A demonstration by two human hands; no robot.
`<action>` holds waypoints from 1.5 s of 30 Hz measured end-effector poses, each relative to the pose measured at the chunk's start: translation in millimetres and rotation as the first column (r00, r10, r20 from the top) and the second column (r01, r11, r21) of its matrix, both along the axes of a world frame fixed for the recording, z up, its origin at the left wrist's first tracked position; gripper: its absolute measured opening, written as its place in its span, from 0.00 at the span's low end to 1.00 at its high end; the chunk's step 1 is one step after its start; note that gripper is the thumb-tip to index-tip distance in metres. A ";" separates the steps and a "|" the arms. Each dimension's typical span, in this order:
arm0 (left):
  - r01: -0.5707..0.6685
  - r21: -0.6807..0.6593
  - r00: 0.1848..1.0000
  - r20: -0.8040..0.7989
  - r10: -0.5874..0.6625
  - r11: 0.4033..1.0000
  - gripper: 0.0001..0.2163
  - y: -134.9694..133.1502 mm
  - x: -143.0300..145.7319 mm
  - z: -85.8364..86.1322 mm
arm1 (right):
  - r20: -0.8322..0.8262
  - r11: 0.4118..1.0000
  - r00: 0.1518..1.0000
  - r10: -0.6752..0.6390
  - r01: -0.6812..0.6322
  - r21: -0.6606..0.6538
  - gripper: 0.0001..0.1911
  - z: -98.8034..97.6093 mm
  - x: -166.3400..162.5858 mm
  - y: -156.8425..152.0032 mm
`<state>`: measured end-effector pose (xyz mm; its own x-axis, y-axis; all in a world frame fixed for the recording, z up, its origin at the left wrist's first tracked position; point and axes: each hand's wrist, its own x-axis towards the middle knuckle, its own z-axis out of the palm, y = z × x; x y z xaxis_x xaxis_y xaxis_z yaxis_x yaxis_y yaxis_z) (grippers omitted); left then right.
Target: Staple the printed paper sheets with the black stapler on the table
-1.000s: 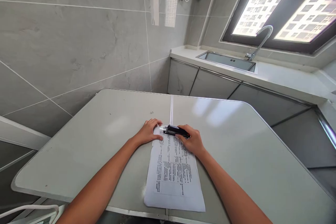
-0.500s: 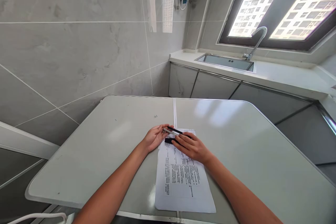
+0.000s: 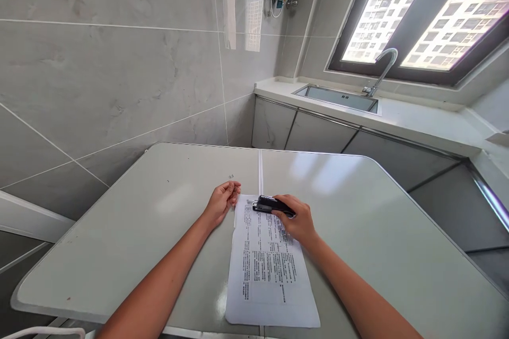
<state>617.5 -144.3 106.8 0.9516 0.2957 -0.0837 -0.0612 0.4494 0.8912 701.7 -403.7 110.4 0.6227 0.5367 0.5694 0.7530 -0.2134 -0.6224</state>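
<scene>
A black stapler (image 3: 264, 203) lies over the top part of the printed paper (image 3: 274, 302), its body now folded together. My right hand (image 3: 297, 217) is closed around the stapler's right end. A thin silvery part shows at its left end; I cannot tell whether it is joined to it. Just left of the paper's top edge is my left hand (image 3: 221, 202), apart from the stapler. Its fingers are curled and pressed together, and whatever is between them, if anything, is hidden. Tiny silvery bits, like staples (image 3: 231, 176), lie beyond the left fingertips.
The pale table (image 3: 382, 254) has a seam down its middle and rounded corners. A tiled wall (image 3: 119, 79) rises behind on the left. Beyond the table's right side runs a white counter (image 3: 413, 116) with a sink (image 3: 338, 98) and a faucet (image 3: 384, 69) under a window.
The stapler was spread open between both hands; now it is folded together in my right hand alone. My left hand has let go and drawn back left. The view has shifted slightly.
</scene>
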 end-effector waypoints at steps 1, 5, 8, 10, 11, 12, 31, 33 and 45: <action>-0.001 0.024 1.000 0.013 0.000 1.000 0.16 -0.8 -0.1 1.0 | -0.093 0.999 0.995 0.037 -0.039 -0.020 0.12 -0.9 0.2 0.9; 0.030 0.138 0.998 0.052 -0.038 0.990 0.19 -7.3 -1.4 5.2 | -0.210 0.982 0.969 0.132 -0.157 -0.105 0.12 -5.5 4.1 1.6; 0.047 0.373 0.993 0.085 -0.084 0.927 0.20 -12.7 -4.5 8.3 | -0.157 0.974 0.975 0.156 -0.179 -0.140 0.13 -5.2 7.4 0.6; 0.025 0.569 0.990 0.099 -0.099 0.822 0.20 -16.2 -8.6 12.2 | -0.051 0.983 0.987 0.154 -0.158 -0.098 0.14 -2.0 6.9 1.2; 0.005 0.661 0.988 0.112 -0.105 0.751 0.19 -17.9 -11.2 14.8 | 0.021 0.988 0.990 0.142 -0.140 -0.063 0.14 -0.1 5.2 2.2; -0.014 0.743 0.985 0.127 -0.119 0.669 0.19 -19.6 -13.8 17.4 | 0.097 0.992 0.988 0.122 -0.120 -0.025 0.14 1.7 2.4 3.8; -0.242 0.947 0.960 0.265 -0.088 0.212 0.14 -17.9 -15.2 15.9 | 0.441 0.998 0.898 0.009 -0.036 0.053 0.21 1.7 7.7 0.2; -0.240 0.963 0.970 0.233 0.071 0.120 0.15 1.4 -7.1 9.2 | 0.318 0.991 0.939 -0.133 0.120 0.061 0.15 -2.9 34.6 -13.5; 0.075 0.997 0.992 -0.073 0.100 -0.019 0.21 38.8 13.5 -38.6 | 0.049 0.884 0.938 -0.342 0.339 -0.321 0.12 -42.8 102.6 -53.6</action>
